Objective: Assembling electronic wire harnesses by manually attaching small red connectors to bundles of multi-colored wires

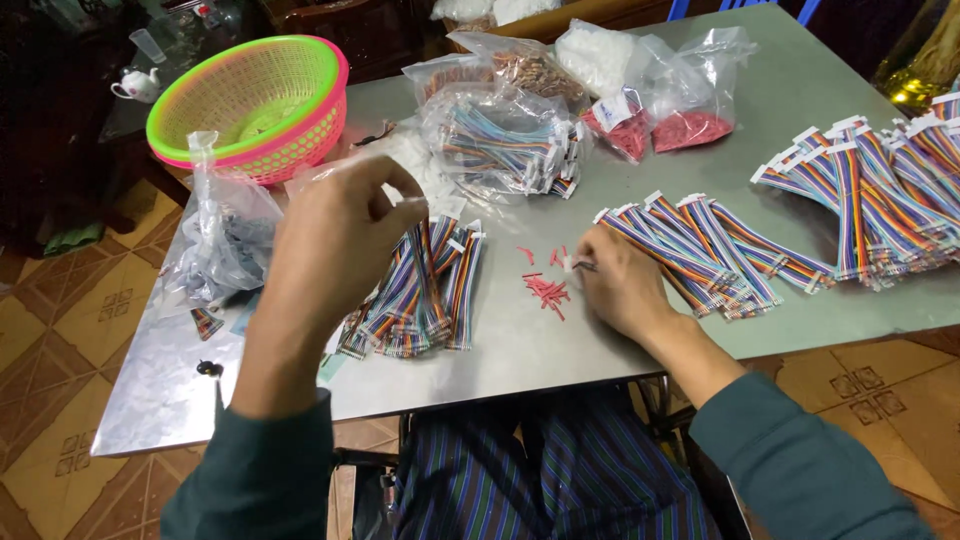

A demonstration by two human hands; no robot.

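metal table [600, 340]: two hands, three loose ribbon-cable piles, one basket [250, 100].

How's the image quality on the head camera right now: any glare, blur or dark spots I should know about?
Head view: the metal table shows soft sheen, no harsh glare; the left hand and right hand look slightly soft; the clear bags glint; the top left corner is dark; the small red pieces are too small to resolve.

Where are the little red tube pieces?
The little red pieces lie mid-table in the head view, just left of the right hand, right of the rainbow cable pile.
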